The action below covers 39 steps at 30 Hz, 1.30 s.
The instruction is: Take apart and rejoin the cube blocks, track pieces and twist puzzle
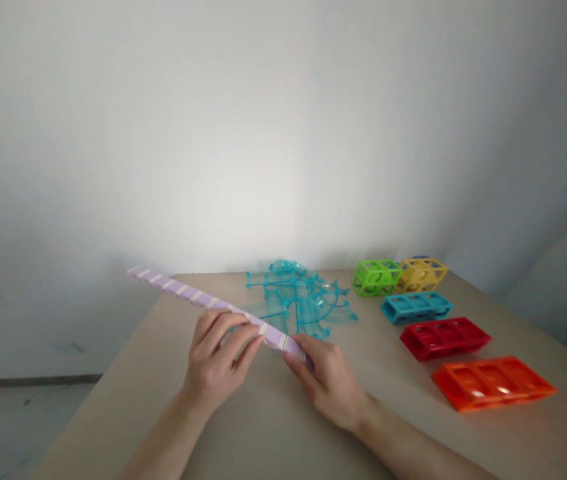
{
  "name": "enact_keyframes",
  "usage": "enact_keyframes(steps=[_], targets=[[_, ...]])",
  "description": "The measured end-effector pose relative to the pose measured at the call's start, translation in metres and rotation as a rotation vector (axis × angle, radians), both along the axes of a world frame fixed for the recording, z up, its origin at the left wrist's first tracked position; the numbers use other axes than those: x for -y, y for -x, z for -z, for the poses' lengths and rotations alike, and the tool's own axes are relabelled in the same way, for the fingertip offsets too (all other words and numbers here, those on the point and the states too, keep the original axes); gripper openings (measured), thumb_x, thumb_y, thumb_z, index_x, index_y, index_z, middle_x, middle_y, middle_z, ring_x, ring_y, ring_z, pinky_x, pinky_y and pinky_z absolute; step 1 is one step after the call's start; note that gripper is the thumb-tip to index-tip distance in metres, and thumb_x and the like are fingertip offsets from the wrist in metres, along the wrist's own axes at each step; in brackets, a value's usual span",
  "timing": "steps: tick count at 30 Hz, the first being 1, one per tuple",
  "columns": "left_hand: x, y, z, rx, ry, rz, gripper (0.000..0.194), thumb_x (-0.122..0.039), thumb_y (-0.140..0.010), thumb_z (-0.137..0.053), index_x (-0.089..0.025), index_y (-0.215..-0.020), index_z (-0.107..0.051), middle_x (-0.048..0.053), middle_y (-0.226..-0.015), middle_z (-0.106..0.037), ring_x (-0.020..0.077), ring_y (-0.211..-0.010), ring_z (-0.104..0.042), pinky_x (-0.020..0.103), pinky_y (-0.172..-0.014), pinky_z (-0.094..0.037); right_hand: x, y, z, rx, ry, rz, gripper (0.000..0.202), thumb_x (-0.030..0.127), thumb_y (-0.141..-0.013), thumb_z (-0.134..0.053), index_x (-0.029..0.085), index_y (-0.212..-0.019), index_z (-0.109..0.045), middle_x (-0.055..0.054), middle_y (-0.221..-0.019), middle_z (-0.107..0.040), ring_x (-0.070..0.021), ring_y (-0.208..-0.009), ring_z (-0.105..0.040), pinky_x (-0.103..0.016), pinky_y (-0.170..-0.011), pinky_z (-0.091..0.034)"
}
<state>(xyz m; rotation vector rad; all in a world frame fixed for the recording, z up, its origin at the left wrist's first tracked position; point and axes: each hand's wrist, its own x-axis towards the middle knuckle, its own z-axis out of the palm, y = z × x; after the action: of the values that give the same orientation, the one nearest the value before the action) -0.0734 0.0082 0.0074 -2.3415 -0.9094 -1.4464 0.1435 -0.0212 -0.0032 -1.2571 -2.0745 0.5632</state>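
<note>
A long, thin lilac bar (191,293) with pale bands across it slants through the air above the table, its far-left end raised higher. I cannot tell what kind of object it is. My left hand (218,363) is closed on the bar near its middle, thumb and fingers pinching the lower edge. At the bar's lower right end, my right hand (331,380) grips it between thumb and fingers. Just behind the hands lies a loose heap of clear turquoise plastic pieces (303,300), partly hidden by the bar and fingers.
Along the table's right side stand open plastic frame blocks: green (377,277), yellow (422,273), blue (416,307), red (446,338) and orange (493,383). A white wall (283,133) rises directly behind the beige table (133,373). The table's left edge drops to the floor.
</note>
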Motion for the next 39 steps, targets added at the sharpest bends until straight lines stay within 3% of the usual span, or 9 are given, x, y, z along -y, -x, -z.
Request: enact_keyframes(steps=[2,5,9,13,23,29,34,36,39], targets=[[-0.001,0.001,0.002,0.141,0.051,-0.01,0.009,-0.012,-0.081,-0.065,-0.02,-0.081,-0.061,0.003,-0.077,-0.064,0.0166,-0.076,-0.057,0.03,-0.073,-0.046,0.002,0.003,0.001,-0.108,0.027,0.015,0.028,0.04,-0.099,-0.041,0.018,-0.088,-0.056,-0.001,-0.073,-0.057,-0.0145,-0.063,-0.051,-0.027,-0.058,-0.036],[-0.001,-0.001,0.009,0.265,0.378,0.016,0.007,-0.021,-0.09,-0.055,-0.019,-0.085,-0.06,0.003,-0.079,-0.064,0.0154,-0.074,-0.059,0.028,-0.071,-0.047,0.006,0.009,0.002,-0.242,0.096,-0.048,0.03,0.042,-0.1,-0.038,0.019,-0.089,-0.053,0.002,-0.07,-0.052,-0.0135,-0.063,-0.048,-0.025,-0.059,-0.037],[0.005,-0.015,0.02,0.44,0.78,0.219,0.026,-0.04,-0.092,-0.05,-0.017,-0.101,-0.06,0.006,-0.086,-0.067,0.0174,-0.077,-0.063,0.028,-0.071,-0.05,0.013,0.015,0.004,-0.316,0.203,-0.186,0.031,0.044,-0.101,-0.036,0.02,-0.089,-0.05,0.003,-0.066,-0.047,-0.0128,-0.061,-0.046,-0.025,-0.057,-0.037],[0.015,-0.028,0.023,0.603,0.976,0.387,0.034,-0.046,-0.086,-0.059,-0.017,-0.104,-0.057,0.004,-0.085,-0.065,0.0173,-0.078,-0.062,0.027,-0.072,-0.05,0.013,0.016,0.007,-0.369,0.286,-0.226,0.033,0.048,-0.1,-0.036,0.02,-0.09,-0.05,0.005,-0.062,-0.045,-0.0108,-0.053,-0.043,-0.023,-0.051,-0.034],[0.016,-0.028,0.018,0.733,1.073,0.495,0.039,-0.039,-0.078,-0.072,-0.016,-0.105,-0.055,0.003,-0.084,-0.063,0.0155,-0.077,-0.062,0.026,-0.071,-0.05,0.01,0.011,0.009,-0.369,0.461,-0.211,0.05,0.062,-0.094,-0.038,0.017,-0.079,-0.053,0.001,-0.06,-0.054,-0.0078,-0.045,-0.046,-0.018,-0.041,-0.035],[0.017,-0.019,0.017,0.457,1.031,0.41,0.033,-0.034,-0.083,-0.066,-0.015,-0.109,-0.058,0.009,-0.099,-0.066,0.0199,-0.09,-0.065,0.031,-0.082,-0.052,0.008,0.02,0.015,-0.698,1.045,-0.225,0.063,0.074,-0.087,-0.026,0.018,-0.076,-0.053,0.001,-0.043,-0.055,-0.0118,-0.025,-0.043,-0.02,-0.025,-0.035],[0.017,-0.016,0.018,0.345,0.965,0.43,0.032,-0.034,-0.083,-0.066,-0.016,-0.11,-0.061,0.009,-0.098,-0.066,0.0208,-0.088,-0.064,0.031,-0.081,-0.052,0.0,0.015,0.012,-0.695,1.415,-0.294,0.067,0.057,-0.092,-0.011,0.015,-0.068,-0.056,-0.007,-0.046,-0.06,-0.0141,-0.028,-0.05,-0.022,-0.026,-0.039],[0.017,-0.017,0.018,0.436,1.015,0.467,0.034,-0.035,-0.083,-0.066,-0.016,-0.11,-0.06,0.007,-0.092,-0.066,0.0195,-0.084,-0.063,0.03,-0.078,-0.051,0.0,0.014,0.013,-0.693,1.385,-0.321,0.069,0.06,-0.09,-0.011,0.013,-0.068,-0.058,-0.008,-0.049,-0.06,-0.0151,-0.032,-0.054,-0.022,-0.029,-0.04],[0.016,-0.018,0.016,0.6,1.098,0.508,0.039,-0.039,-0.081,-0.068,-0.015,-0.11,-0.059,0.005,-0.085,-0.064,0.0168,-0.077,-0.061,0.026,-0.071,-0.049,0.005,0.013,0.014,-0.619,0.943,-0.326,0.055,0.068,-0.083,-0.038,0.015,-0.081,-0.055,-0.003,-0.057,-0.059,-0.0154,-0.04,-0.055,-0.024,-0.037,-0.042]])
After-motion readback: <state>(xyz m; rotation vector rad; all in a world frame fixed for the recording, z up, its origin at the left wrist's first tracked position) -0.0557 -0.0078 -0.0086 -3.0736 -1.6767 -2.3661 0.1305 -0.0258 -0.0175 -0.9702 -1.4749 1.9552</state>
